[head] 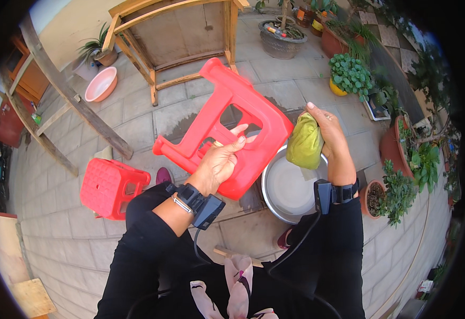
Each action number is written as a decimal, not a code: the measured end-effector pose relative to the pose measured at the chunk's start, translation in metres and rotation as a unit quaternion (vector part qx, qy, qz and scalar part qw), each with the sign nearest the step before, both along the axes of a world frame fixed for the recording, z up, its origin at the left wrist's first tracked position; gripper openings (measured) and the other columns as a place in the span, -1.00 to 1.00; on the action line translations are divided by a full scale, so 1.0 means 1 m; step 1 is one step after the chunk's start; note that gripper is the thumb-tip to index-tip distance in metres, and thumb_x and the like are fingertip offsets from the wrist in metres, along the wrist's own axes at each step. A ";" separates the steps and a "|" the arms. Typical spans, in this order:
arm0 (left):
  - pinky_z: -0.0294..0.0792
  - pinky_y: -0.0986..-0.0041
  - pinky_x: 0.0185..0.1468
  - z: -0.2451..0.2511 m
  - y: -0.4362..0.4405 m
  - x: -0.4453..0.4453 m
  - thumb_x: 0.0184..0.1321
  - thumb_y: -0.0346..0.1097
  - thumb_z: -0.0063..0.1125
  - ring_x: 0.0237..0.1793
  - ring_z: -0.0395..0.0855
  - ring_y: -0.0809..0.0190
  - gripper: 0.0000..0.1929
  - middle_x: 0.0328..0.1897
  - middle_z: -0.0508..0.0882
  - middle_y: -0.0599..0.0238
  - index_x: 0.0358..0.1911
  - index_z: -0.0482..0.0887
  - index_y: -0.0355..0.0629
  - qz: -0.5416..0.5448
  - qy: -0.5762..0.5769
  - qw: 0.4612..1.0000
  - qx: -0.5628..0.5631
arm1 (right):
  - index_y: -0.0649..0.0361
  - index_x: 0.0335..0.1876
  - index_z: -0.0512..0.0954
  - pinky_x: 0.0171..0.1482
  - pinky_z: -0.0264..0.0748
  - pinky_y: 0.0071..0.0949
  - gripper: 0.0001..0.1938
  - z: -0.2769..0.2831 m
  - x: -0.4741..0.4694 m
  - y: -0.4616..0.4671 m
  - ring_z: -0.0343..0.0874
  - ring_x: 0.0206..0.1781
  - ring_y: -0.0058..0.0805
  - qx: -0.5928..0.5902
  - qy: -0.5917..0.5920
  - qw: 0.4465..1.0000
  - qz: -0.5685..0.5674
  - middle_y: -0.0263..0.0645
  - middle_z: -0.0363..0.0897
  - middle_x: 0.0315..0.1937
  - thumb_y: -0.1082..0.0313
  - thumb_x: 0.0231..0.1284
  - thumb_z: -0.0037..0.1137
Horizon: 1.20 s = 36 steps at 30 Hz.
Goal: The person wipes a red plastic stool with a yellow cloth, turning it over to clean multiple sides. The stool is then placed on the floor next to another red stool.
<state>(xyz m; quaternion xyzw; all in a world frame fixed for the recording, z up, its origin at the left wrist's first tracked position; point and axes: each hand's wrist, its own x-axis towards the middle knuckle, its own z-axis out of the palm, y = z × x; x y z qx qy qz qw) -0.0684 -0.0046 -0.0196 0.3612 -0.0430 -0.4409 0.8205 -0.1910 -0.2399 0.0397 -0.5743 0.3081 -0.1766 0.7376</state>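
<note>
In my left hand [220, 161] is a red plastic stool [256, 93], tipped on its side, with my fingers through the opening in its side. My right hand [328, 125] grips a wet-looking yellow-green cloth [305, 143] close to the stool's right edge. Below the cloth, a metal basin [292, 187] holding cloudy water stands on the paving. A second red plastic stool [101, 186] stands upright on the ground at the left, by my knee.
An overturned wooden table [192, 60] lies ahead. A wooden ladder [81, 105] leans at the left near a pink basin [101, 84]. Potted plants [283, 42] line the right side. A hose [420, 247] runs along the paving.
</note>
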 end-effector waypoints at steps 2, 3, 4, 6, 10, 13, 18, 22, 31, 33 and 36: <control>0.34 0.32 0.42 -0.004 -0.007 0.000 0.31 -0.56 0.14 0.28 0.55 0.04 -0.53 0.28 0.53 0.12 0.29 0.41 -0.32 0.017 0.011 0.999 -0.035 | 0.36 -0.14 0.58 -0.17 0.64 -0.41 -0.68 0.007 0.000 0.008 0.68 -0.27 -0.39 0.006 -0.016 1.000 0.009 -0.17 0.65 -0.29 0.19 0.27 0.25; 0.32 0.33 0.43 -0.006 -0.011 0.000 0.30 -0.58 0.15 0.27 0.57 0.03 -0.56 0.29 0.52 0.20 0.26 0.45 -0.32 0.028 0.019 0.998 -0.049 | 0.36 -0.12 0.58 -0.14 0.63 -0.40 -0.69 0.010 0.000 0.012 0.68 -0.25 -0.38 0.013 -0.028 0.999 0.032 -0.16 0.65 -0.27 0.21 0.27 0.23; 0.33 0.32 0.40 -0.006 -0.015 0.001 0.30 -0.57 0.15 0.27 0.56 0.07 -0.55 0.27 0.53 0.21 0.27 0.45 -0.30 0.048 0.027 0.997 -0.056 | 0.36 -0.10 0.57 -0.11 0.63 -0.39 -0.70 0.013 0.000 0.016 0.68 -0.23 -0.37 0.022 -0.045 0.997 0.061 -0.16 0.66 -0.25 0.24 0.27 0.22; 0.33 0.32 0.40 -0.006 -0.020 0.001 0.31 -0.56 0.15 0.26 0.57 0.09 -0.54 0.23 0.56 0.22 0.29 0.43 -0.29 0.072 -0.022 0.996 -0.052 | 0.36 -0.06 0.57 -0.07 0.62 -0.38 -0.71 0.016 0.003 0.023 0.68 -0.20 -0.36 0.042 -0.072 0.993 0.084 -0.14 0.66 -0.22 0.27 0.26 0.20; 0.32 0.33 0.39 0.001 -0.025 -0.004 0.34 -0.50 0.15 0.26 0.57 0.15 -0.55 0.19 0.62 0.14 0.29 0.43 -0.28 0.096 -0.081 0.990 -0.059 | 0.32 -0.05 0.57 -0.05 0.61 -0.44 -0.70 0.000 0.020 0.035 0.68 -0.19 -0.41 0.048 -0.115 0.991 0.043 -0.21 0.67 -0.21 0.29 0.22 0.32; 0.33 0.34 0.38 0.007 -0.025 -0.007 0.34 -0.47 0.16 0.27 0.56 0.16 -0.56 0.18 0.63 0.05 0.28 0.43 -0.28 0.099 -0.094 0.988 -0.069 | 0.28 -0.05 0.59 -0.11 0.55 -0.56 -0.64 -0.030 0.040 0.046 0.62 -0.23 -0.57 -0.154 -0.041 0.983 -0.095 -0.30 0.68 -0.27 0.22 0.18 0.42; 0.35 0.34 0.36 0.009 -0.026 -0.008 0.34 -0.48 0.16 0.30 0.53 0.15 -0.57 0.18 0.63 0.04 0.27 0.43 -0.28 0.107 -0.075 0.988 -0.079 | 0.30 0.02 0.55 0.11 0.44 -0.32 -0.60 -0.052 0.049 0.059 0.56 0.00 -0.22 -0.316 -0.067 0.929 -0.182 -0.08 0.56 -0.10 0.31 0.09 0.36; 0.35 0.35 0.35 0.005 -0.028 -0.006 0.35 -0.48 0.15 0.31 0.52 0.14 -0.57 0.22 0.58 0.07 0.27 0.43 -0.28 0.135 -0.058 0.985 -0.095 | 0.24 0.20 0.43 0.24 0.40 -0.35 -0.42 -0.048 0.048 0.080 0.50 0.15 -0.27 -0.443 -0.103 0.882 -0.124 -0.11 0.45 0.09 0.40 -0.02 0.36; 0.31 0.37 0.37 0.005 -0.026 0.002 0.35 -0.51 0.13 0.32 0.51 0.14 -0.58 0.23 0.56 0.08 0.27 0.44 -0.29 0.165 -0.063 0.980 -0.096 | 0.32 -0.14 0.54 -0.01 0.49 -0.29 -0.65 -0.042 0.056 0.092 0.55 -0.09 -0.14 -0.525 -0.080 0.838 -0.121 -0.07 0.49 -0.11 0.42 -0.05 0.42; 0.31 0.38 0.37 0.007 -0.027 0.001 0.35 -0.52 0.13 0.31 0.51 0.14 -0.58 0.22 0.58 0.05 0.27 0.44 -0.29 0.167 -0.067 0.980 -0.086 | 0.32 -0.23 0.57 -0.10 0.51 -0.28 -0.72 -0.040 0.058 0.091 0.57 -0.19 -0.15 -0.514 -0.077 0.846 -0.121 -0.11 0.53 -0.23 0.43 -0.06 0.41; 0.30 0.40 0.38 0.007 -0.028 -0.001 0.34 -0.54 0.12 0.30 0.52 0.14 -0.59 0.22 0.59 0.01 0.25 0.46 -0.31 0.164 -0.073 0.981 -0.075 | 0.31 -0.34 0.57 -0.16 0.50 -0.21 -0.78 -0.038 0.062 0.090 0.57 -0.23 -0.07 -0.535 -0.065 0.834 -0.117 -0.13 0.53 -0.35 0.43 -0.08 0.40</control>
